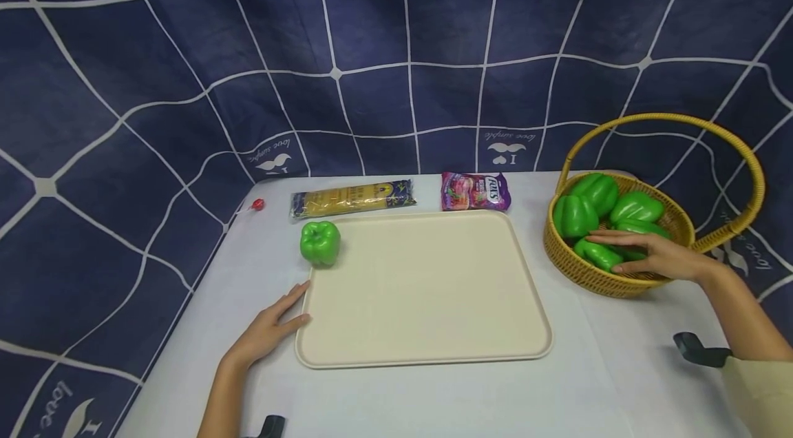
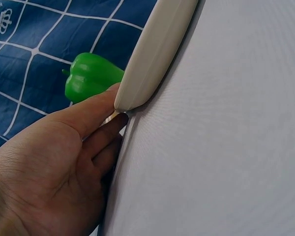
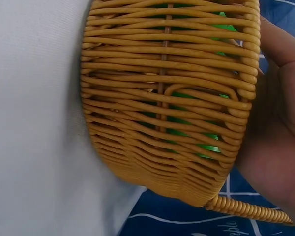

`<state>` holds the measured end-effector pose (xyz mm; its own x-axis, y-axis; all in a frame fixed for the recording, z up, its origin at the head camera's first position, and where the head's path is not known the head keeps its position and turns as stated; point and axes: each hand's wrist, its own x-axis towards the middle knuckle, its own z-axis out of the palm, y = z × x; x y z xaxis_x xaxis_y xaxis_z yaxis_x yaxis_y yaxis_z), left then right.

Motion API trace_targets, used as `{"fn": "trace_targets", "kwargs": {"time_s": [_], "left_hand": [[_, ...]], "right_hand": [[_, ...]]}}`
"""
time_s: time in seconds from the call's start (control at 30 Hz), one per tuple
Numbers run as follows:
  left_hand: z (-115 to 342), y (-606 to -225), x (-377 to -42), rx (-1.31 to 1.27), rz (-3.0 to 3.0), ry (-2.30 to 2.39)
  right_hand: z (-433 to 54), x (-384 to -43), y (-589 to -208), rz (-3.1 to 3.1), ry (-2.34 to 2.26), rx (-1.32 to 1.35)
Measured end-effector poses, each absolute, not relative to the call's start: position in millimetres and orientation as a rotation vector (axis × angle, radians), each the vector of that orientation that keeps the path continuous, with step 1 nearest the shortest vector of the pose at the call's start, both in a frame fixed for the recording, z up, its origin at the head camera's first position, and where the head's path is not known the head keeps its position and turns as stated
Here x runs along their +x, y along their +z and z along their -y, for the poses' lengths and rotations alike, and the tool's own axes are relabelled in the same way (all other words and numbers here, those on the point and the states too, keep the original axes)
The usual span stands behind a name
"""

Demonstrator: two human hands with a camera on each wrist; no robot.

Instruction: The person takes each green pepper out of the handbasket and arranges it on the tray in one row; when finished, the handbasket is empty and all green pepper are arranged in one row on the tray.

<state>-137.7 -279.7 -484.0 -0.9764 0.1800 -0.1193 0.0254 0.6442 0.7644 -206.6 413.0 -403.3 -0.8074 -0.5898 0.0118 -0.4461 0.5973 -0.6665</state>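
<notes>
Along the left edge of the cream tray (image 1: 427, 286), the left hand (image 1: 265, 333) lies with fingers nearly straight and thumb apart, its tips at the rim without a grip, while one green pepper (image 1: 320, 243) sits at the tray's far left corner. Over the wicker basket (image 1: 573, 267), right of the tray, the right hand (image 1: 659, 255) reaches in among more green peppers (image 1: 575, 216) — fingers extended, thumb spread below, the front pepper (image 1: 596, 254) between them — though whether it touches that one I cannot tell.
</notes>
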Motion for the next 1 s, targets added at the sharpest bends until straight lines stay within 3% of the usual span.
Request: {"fn": "trace_targets", "kwargs": {"time_s": [0.33, 1.0], "left_hand": [[280.2, -483.2, -136.5, 0.156, -2.675, 1.246], [279.2, -484.6, -136.9, 0.166, -2.693, 1.236]], "right_hand": [[-412.3, -207.7, -408.6, -2.673, -1.015, -0.934], [-408.7, -197.6, -408.0, -2.760, -1.020, -0.743]]}}
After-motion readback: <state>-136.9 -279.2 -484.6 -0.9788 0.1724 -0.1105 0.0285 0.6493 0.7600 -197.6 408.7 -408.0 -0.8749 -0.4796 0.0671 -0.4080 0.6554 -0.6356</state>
